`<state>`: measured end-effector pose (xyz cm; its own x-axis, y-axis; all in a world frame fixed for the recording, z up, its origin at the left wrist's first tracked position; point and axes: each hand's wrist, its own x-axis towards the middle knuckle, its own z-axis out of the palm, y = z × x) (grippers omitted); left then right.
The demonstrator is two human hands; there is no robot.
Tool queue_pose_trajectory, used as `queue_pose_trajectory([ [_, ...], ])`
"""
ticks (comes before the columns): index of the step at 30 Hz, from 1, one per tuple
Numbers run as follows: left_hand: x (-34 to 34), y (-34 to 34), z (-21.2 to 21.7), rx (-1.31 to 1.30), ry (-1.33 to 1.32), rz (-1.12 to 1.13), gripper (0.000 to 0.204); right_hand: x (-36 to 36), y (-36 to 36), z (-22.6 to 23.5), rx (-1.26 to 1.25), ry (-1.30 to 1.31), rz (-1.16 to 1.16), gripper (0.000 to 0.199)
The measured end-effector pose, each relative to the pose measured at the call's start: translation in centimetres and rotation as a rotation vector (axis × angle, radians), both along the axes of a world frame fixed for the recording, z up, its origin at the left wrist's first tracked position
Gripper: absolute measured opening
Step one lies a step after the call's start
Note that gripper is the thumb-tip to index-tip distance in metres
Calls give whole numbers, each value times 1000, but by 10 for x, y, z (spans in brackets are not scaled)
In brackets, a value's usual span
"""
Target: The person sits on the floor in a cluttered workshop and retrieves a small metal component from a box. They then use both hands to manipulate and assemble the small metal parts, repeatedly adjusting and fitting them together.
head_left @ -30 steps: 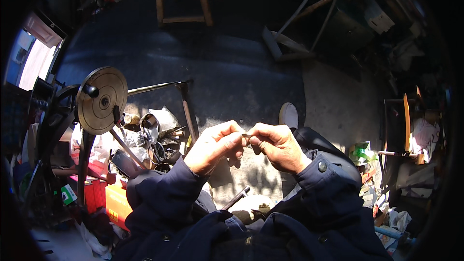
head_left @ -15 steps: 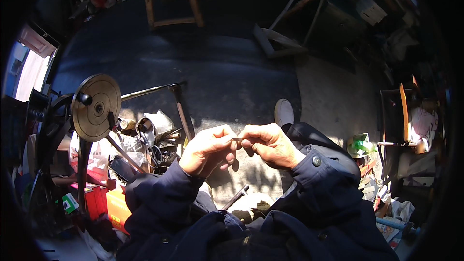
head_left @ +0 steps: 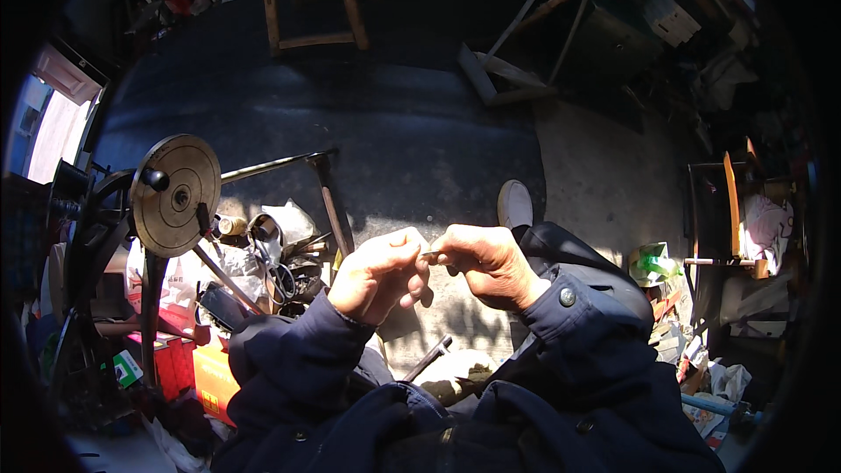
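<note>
My left hand point(head_left: 378, 276) and my right hand point(head_left: 487, 264) meet fingertip to fingertip in the middle of the view, above sunlit floor. Between them is a tiny thin piece point(head_left: 428, 252), pinched from both sides; it is too small and overexposed to name. The left thumb and forefinger press together at it while the other left fingers curl loosely below. My right fingers fold inward, with thumb and forefinger closed at the same piece. Dark blue sleeves with buttons cover both forearms.
At left stands a round metal disc with a knob point(head_left: 177, 196) on a dark machine frame. Beside it lie cables, bags and an orange box point(head_left: 215, 380). A wooden stool point(head_left: 317, 38) stands far off, a long-handled dustpan point(head_left: 499, 79) right of it. A cluttered black rack point(head_left: 706, 219) stands at right.
My right hand has turned slightly, its fingers folding more over the tiny piece. The left hand stays almost in place, still pinching.
</note>
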<state>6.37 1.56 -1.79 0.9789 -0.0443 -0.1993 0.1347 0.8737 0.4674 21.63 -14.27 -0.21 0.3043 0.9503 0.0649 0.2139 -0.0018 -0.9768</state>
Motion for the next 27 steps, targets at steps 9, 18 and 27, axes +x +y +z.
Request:
queue_pose_trajectory([
  [9,4,-6,10,203,52,93,26,0,3,3,-105,199,-33,10],
  [18,2,-3,11,309,55,70,25,-1,5,11,-159,284,-25,9],
  [27,3,-4,10,198,117,70,24,-1,3,3,-32,219,3,10],
])
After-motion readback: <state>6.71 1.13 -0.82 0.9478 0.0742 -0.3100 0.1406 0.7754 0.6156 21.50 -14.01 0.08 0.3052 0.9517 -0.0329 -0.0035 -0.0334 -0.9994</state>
